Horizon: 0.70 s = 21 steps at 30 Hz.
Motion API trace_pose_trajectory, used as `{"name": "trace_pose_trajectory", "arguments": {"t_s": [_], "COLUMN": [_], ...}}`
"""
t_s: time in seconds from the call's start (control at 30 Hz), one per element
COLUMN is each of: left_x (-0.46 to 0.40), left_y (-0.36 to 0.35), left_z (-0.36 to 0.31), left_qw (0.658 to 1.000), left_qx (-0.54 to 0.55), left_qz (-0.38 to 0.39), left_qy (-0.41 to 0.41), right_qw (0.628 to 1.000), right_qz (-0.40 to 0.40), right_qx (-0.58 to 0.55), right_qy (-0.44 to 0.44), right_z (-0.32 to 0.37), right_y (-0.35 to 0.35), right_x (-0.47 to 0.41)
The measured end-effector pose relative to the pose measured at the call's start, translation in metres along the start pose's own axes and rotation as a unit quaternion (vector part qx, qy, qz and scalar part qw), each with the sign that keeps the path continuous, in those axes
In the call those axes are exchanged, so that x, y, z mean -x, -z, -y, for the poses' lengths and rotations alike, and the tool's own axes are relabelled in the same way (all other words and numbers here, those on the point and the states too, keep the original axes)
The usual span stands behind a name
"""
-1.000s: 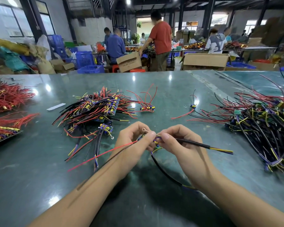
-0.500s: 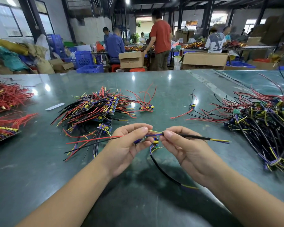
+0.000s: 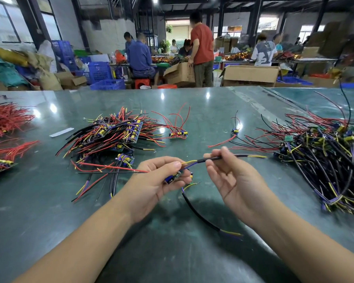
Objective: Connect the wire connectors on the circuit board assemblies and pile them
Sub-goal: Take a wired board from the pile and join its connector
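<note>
Both of our hands were raised just above the green tabletop [image 3: 192,252], working on one small circuit board assembly [image 3: 173,177]. Our left hand [image 3: 157,180] had its grip curled round that assembly, thumb and fingers closed on the little blue board, with a red wire [image 3: 110,166] and a black wire trailing out to the left from it. Our right hand [image 3: 233,178] pinched a black-sleeved cable [image 3: 211,159] between thumb and forefinger, the other fingers loosely spread; the cable's yellow and purple leads ran from the sleeve back to the left hand, and its far end poked out to the right past our fingers. A second black-sleeved cable [image 3: 198,211] hung from the assembly and curved down across the tabletop toward us, ending in yellow and purple leads. We could not tell whether any connector was joined, as the fingers hid that spot.

Beyond our left hand lay a pile of assemblies [image 3: 112,135] with tangled red, black and yellow wires. To our right sat a larger heap of wired boards [image 3: 325,156]. Between them lay a small group of boards with red wires [image 3: 178,134] and a single board [image 3: 235,131]. Bundles of red wires [image 3: 6,119] rested at the far left edge, near a white strip [image 3: 61,132].
</note>
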<state>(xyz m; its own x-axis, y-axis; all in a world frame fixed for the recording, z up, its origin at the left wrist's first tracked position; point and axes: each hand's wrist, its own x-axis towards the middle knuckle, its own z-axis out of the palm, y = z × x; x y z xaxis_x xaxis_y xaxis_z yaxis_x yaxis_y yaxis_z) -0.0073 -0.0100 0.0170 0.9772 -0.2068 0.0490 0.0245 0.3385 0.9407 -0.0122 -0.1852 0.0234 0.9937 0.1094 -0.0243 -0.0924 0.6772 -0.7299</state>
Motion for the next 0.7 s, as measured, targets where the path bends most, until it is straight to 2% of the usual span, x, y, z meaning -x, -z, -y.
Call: {"name": "trace_pose_trajectory", "arguments": {"t_s": [0.07,0.3,0.43,0.7], "left_x": [-0.002,-0.003,-0.002,-0.005], "left_y": [0.002,0.007,0.007,0.017], "left_z": [0.001,0.000,-0.001,-0.004], "left_qw": [1.000,0.999,0.998,0.997], "left_qx": [-0.015,-0.043,-0.054,-0.030], "left_qz": [-0.026,-0.032,-0.023,-0.055], "left_qy": [-0.003,0.007,-0.001,-0.043], "right_qw": [0.999,0.992,0.992,0.997], "right_qz": [-0.033,-0.093,-0.092,-0.027], "right_qx": [-0.003,0.019,0.025,0.019], "right_qy": [0.023,0.081,0.086,0.072], "right_z": [0.001,0.005,0.005,0.011], "right_y": [0.003,0.011,0.013,0.009], "right_x": [-0.005,-0.009,-0.007,-0.005]}}
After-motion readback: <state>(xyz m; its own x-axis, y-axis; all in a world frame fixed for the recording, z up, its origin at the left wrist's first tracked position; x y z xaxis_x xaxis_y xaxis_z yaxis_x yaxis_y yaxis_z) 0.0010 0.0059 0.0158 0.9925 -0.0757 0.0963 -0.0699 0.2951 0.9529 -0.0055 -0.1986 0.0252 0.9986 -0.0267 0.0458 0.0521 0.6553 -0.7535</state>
